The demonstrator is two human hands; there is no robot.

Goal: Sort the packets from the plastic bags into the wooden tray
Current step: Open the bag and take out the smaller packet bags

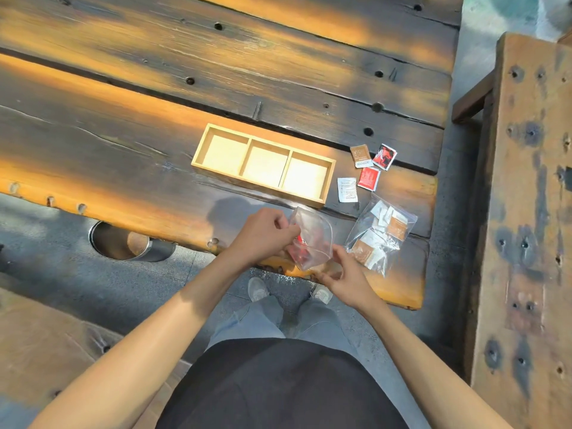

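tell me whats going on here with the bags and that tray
A person stands at a wooden table, holding a clear plastic bag of red packets with the left hand and right hand. A second bag of brown and white packets lies beside it. Four loose packets lie right of the wooden tray, whose three compartments are all empty.
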